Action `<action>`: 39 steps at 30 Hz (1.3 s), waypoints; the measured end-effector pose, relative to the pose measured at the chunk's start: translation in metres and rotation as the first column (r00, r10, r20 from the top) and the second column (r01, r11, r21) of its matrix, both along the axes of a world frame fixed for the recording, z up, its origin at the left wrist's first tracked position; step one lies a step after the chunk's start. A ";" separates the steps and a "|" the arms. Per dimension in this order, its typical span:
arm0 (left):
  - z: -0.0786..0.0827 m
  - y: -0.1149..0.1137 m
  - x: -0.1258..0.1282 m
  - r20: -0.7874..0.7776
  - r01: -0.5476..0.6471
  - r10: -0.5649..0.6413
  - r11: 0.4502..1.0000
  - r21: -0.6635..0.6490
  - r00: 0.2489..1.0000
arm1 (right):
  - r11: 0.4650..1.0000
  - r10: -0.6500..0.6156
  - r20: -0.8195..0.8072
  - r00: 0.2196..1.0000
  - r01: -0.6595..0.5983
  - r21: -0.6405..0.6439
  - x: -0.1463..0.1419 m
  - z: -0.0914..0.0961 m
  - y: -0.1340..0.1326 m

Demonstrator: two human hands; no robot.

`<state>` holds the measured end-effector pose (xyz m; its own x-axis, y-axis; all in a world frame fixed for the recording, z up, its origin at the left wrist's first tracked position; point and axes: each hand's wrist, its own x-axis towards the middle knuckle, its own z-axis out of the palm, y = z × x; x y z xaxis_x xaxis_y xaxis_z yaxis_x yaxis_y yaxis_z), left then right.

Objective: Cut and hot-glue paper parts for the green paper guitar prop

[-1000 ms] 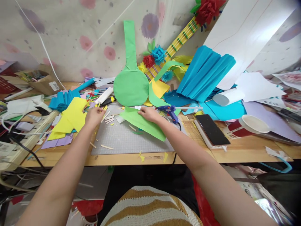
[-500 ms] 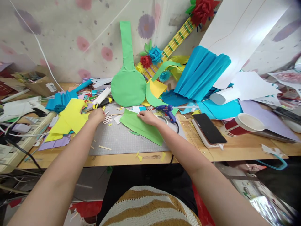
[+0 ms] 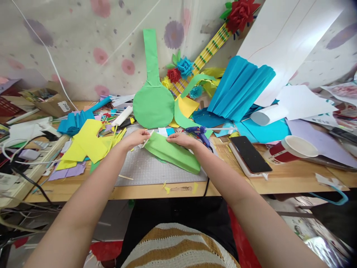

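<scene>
My right hand (image 3: 180, 140) pinches the upper edge of a sheet of green paper (image 3: 174, 154), raised at a slant over the grey cutting mat (image 3: 134, 169). At the sheet's left end, my left hand (image 3: 138, 137) is closed on a short pale stick (image 3: 145, 142). Whether those fingertips also grip the paper is hard to tell. Just right of my right hand lies a blue glue gun (image 3: 198, 131). Behind the mat stands a green banjo-shaped paper piece (image 3: 153, 104), round below with a long neck.
Yellow paper pieces (image 3: 87, 139) and blue crepe paper (image 3: 74, 122) lie at the left, near a power strip (image 3: 46, 160). To the right are a phone (image 3: 249, 153), a paper cup (image 3: 292, 149) and a white roll (image 3: 267, 114). A flower-decorated yellow paper guitar (image 3: 208, 52) leans behind.
My left hand has moved right from the pile of short sticks to the green sheet's left end, bringing one stick. The sheet has shifted slightly right and now bends more.
</scene>
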<state>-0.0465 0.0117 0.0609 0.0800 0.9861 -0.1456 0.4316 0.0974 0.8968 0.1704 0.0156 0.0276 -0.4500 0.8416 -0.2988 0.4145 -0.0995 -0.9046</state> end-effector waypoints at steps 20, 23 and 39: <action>-0.019 0.004 0.014 0.006 0.094 -0.095 0.991 0.097 0.995 | 0.944 -0.142 -0.119 0.983 0.170 0.284 -0.032 -0.008 0.030; -0.019 0.002 0.010 -0.059 0.083 -0.076 0.988 0.129 0.995 | 0.942 -0.172 -0.130 0.976 0.202 0.267 -0.030 -0.007 0.030; -0.021 -0.012 0.023 0.233 0.043 -0.027 0.997 -0.064 0.972 | 0.867 -0.254 -0.160 0.954 0.298 0.399 -0.043 0.010 0.004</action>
<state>-0.0235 -0.0006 0.0401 0.1537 0.9706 -0.1853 0.2165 0.1499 0.9647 0.1279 0.0198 0.0376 -0.1897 0.9721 0.1381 0.3315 0.1958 -0.9229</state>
